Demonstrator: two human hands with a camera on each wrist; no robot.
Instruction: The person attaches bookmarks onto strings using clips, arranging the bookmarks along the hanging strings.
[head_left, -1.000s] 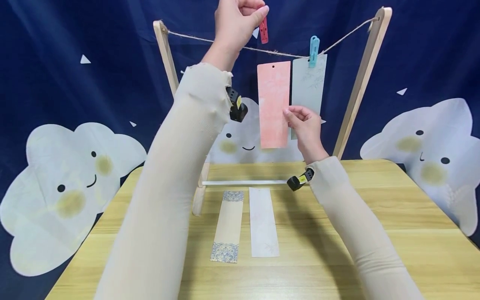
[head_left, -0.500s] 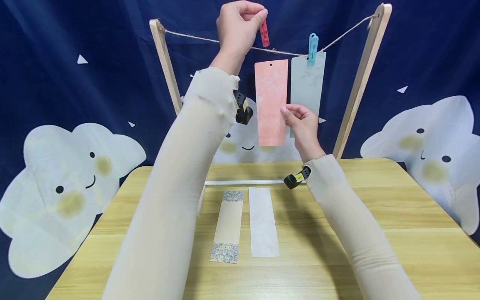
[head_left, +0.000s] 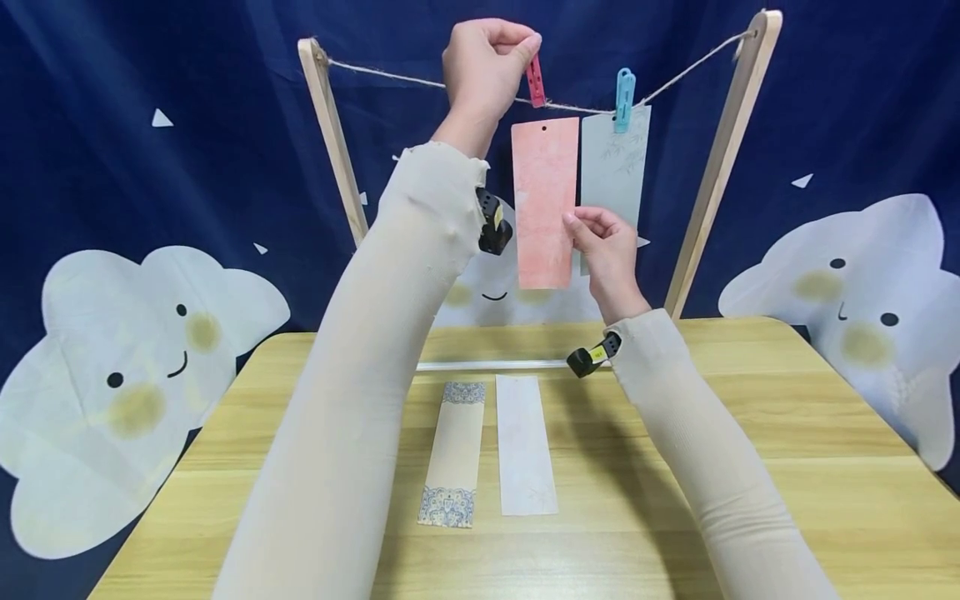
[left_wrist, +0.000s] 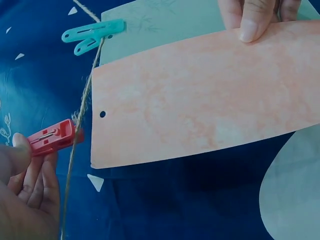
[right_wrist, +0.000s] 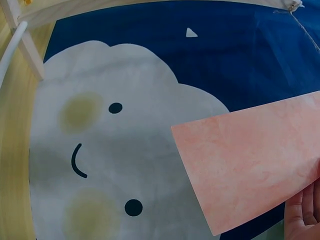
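Note:
In the head view my left hand (head_left: 487,71) pinches a red clothespin (head_left: 536,82) whose tip is at the twine (head_left: 397,77). The left wrist view shows that clothespin (left_wrist: 52,137) meeting the twine, beside the top edge of a pink paper card (left_wrist: 200,100). By its right edge, my right hand (head_left: 606,250) pinches the pink card (head_left: 546,204) upright, just below the line. A punched hole shows near its top. Behind and to the right, a pale green card (head_left: 615,158) hangs from the twine under a turquoise clothespin (head_left: 624,100).
A wooden frame with two posts (head_left: 723,158) carries the twine, and a white rod (head_left: 495,365) runs low across it. On the table (head_left: 675,467) lie a cream card with blue patterned ends (head_left: 453,450) and a white card (head_left: 527,446). A dark cloud-print curtain (head_left: 225,167) hangs behind.
My left hand has come down and slightly right, bringing the red clothespin from above the twine to it. The pink card has risen slightly, still in my right hand.

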